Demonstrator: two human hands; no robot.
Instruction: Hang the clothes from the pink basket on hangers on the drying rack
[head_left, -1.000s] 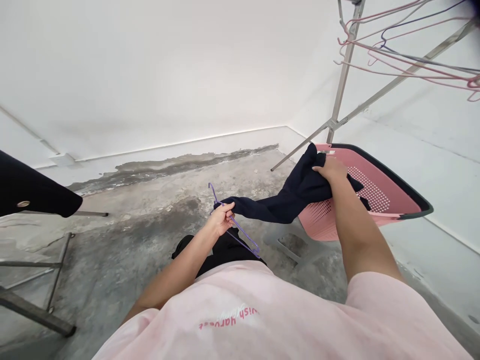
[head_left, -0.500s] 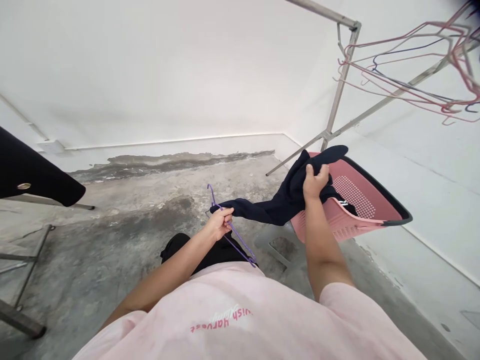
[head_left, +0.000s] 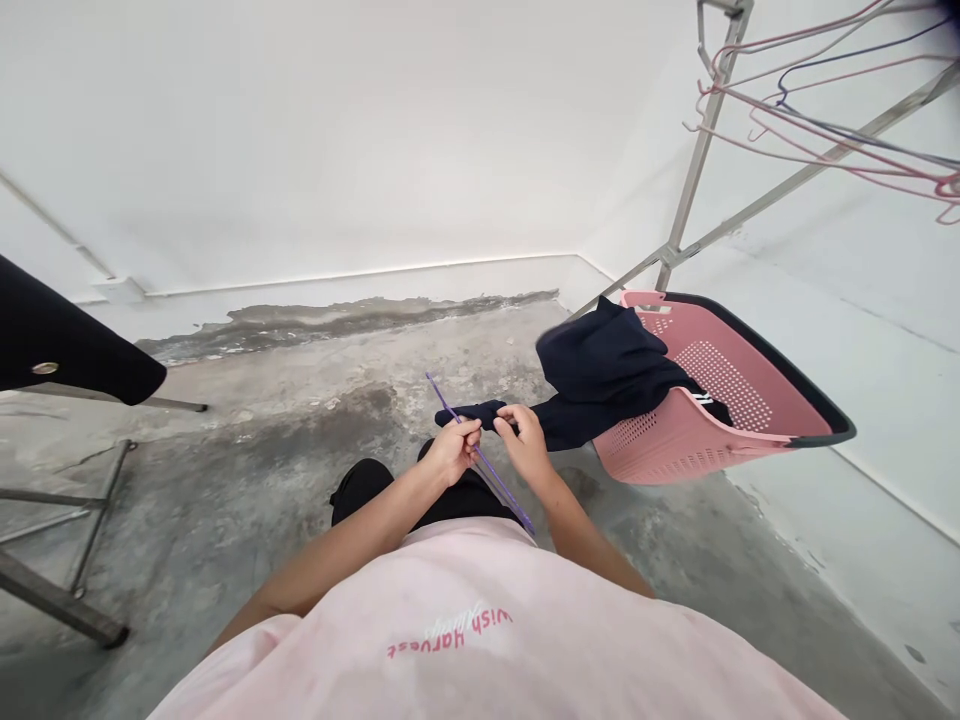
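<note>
My left hand is closed around a purple clothes hanger and the end of a dark navy garment. The hanger slants down across my lap, its hook end pointing away from me. Beside it, my right hand pinches the same garment a short way from my left fingers. From my hands the cloth stretches right and drapes over the near rim of a pink laundry basket; part of it lies inside. What kind of garment it is I cannot tell.
At upper right, several pink, grey and blue hangers hang by a metal drying rack. Black cloth hangs at the left above metal legs. A white wall stands ahead, over a stained concrete floor.
My right hand has left the cloth by the basket and come left beside my left hand, taking the garment there. The bunched cloth has dropped against the basket rim. My view has shifted slightly.
</note>
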